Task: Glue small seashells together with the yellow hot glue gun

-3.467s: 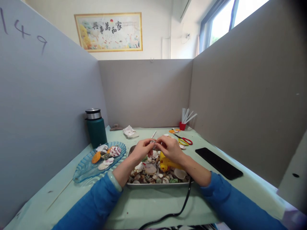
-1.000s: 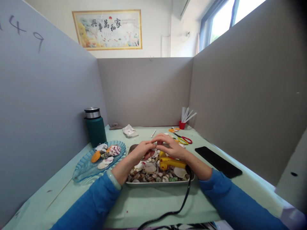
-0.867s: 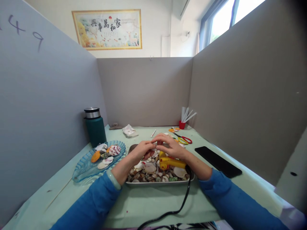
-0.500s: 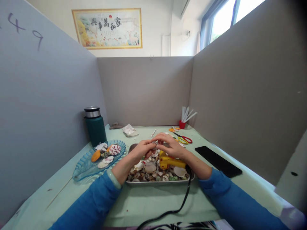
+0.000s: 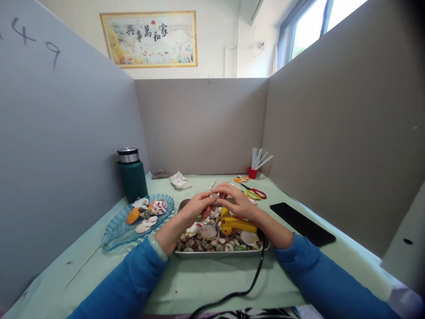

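Observation:
My left hand (image 5: 200, 206) and my right hand (image 5: 235, 200) meet above a metal tray (image 5: 219, 252) full of shells. Between their fingertips is a small pale piece, possibly a shell, too small to make out well. Both hands have their fingers closed around it. Beneath my right wrist, a yellow glue gun (image 5: 237, 224) lies on the shells, its black cord (image 5: 254, 279) running over the tray's front edge. A blue scalloped plate (image 5: 116, 235) on the left bears several shells, among them an orange one (image 5: 133, 215) and a striped one (image 5: 159, 207).
A green bottle (image 5: 132, 179) stands behind the plate. Farther back are crumpled paper (image 5: 179, 180), scissors (image 5: 255, 193) and a red cup (image 5: 253, 173) of white sticks. A black phone-like slab (image 5: 300, 223) lies right. Grey partitions (image 5: 202, 124) enclose the table.
The fingers of my right hand have shifted very slightly around the small piece. Everything else stays in place.

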A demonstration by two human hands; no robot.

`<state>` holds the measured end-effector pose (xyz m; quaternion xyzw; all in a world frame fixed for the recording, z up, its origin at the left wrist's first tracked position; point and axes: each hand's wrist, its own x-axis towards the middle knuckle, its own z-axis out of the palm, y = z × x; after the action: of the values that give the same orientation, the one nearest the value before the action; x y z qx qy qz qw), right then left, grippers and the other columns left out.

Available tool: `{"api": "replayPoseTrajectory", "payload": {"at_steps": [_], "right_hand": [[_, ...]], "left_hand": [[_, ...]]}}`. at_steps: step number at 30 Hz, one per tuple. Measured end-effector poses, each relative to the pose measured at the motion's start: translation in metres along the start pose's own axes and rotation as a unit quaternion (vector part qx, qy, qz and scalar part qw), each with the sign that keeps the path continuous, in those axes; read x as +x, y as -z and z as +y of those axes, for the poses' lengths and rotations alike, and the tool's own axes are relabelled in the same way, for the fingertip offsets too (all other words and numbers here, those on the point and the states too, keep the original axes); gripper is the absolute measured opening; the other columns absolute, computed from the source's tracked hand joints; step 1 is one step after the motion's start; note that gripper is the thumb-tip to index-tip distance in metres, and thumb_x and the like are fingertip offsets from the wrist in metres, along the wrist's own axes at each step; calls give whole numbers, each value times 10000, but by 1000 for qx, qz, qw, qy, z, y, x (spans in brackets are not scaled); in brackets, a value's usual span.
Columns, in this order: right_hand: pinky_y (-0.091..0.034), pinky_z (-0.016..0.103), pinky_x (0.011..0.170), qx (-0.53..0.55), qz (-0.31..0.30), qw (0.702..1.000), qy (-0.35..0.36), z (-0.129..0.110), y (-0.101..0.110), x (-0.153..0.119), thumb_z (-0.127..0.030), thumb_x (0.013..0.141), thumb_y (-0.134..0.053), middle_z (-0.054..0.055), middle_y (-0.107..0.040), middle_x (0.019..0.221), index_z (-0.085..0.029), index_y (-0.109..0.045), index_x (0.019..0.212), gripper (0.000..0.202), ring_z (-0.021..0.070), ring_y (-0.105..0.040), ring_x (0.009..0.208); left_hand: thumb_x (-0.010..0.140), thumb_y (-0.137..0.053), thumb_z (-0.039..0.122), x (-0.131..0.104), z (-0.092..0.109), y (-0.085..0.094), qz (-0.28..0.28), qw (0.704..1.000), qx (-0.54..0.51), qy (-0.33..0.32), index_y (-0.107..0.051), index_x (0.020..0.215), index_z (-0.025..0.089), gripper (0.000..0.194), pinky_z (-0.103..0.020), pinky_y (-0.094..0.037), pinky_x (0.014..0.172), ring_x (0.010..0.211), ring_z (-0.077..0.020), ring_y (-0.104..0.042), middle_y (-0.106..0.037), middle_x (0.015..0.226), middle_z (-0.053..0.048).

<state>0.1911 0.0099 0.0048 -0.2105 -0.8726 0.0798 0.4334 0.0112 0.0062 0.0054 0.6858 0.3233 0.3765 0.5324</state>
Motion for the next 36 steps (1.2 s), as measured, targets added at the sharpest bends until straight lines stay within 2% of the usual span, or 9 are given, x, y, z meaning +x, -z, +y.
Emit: {"api": "replayPoseTrajectory", "payload": {"at_steps": [10, 18, 29, 36], "right_hand": [[-469, 305, 759, -11, -9, 1000, 11, -1, 1, 0, -295, 888, -501, 87, -565, 1017, -196, -573, 1135, 275, 161, -538, 854], [-479, 291, 744, 10, -22, 1000, -1, 2, 2, -1, -277, 880, -515, 81, -539, 1038, -199, -571, 1136, 274, 135, -538, 794], [-475, 304, 759, -6, -8, 1000, 3, -2, 2, 0, -287, 873, -528, 85, -542, 1029, -203, -574, 1134, 278, 156, -530, 850], [-480, 303, 745, 1, -10, 1000, 5, -3, 2, 0, -296, 884, -508, 88, -547, 1037, -205, -567, 1142, 280, 160, -527, 855]], "left_hand": [[758, -521, 267, -1, 4, -1, 5, 1000, 3, 7, -549, 777, 135, 136, -197, -229, 349, 326, -44, -320, -432, 465, 68], [757, -522, 271, 0, 3, 1, 5, 1000, 0, 6, -588, 846, 117, 189, -202, -220, 345, 318, -45, -309, -428, 453, 69], [764, -546, 366, -2, 5, 0, -19, 1000, -20, -10, -602, 889, 120, 281, -195, -260, 372, 362, -40, -358, -461, 543, 49], [760, -550, 356, -2, 4, 0, -6, 1000, -9, -3, -599, 934, 112, 304, -193, -248, 362, 349, -40, -348, -455, 526, 55]]}}
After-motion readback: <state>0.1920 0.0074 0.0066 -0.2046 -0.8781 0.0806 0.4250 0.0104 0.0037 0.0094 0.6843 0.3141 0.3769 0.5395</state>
